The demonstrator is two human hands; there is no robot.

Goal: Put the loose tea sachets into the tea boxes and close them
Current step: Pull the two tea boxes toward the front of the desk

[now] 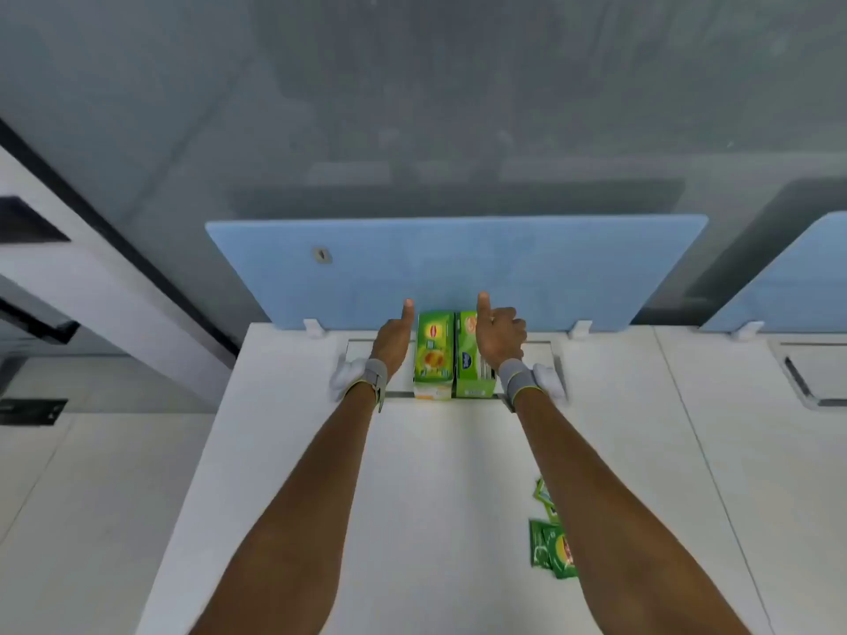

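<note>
Head view: both arms reach straight forward over the white desk [435, 474]. The left hand [393, 343] and right hand [497, 341] flank two green tea boxes [453, 355], thumbs pointing up and away; the left fingers are hidden, so their curl cannot be told, and neither hand visibly holds anything. The boxes stand side by side between the hands, against the blue divider [458, 268] just beyond the thumbs. Loose green tea sachets [550, 543] lie under the right forearm, near the body. Bare desk lies between the forearms.

Tea sachets [552, 549] partly behind forearm
</note>
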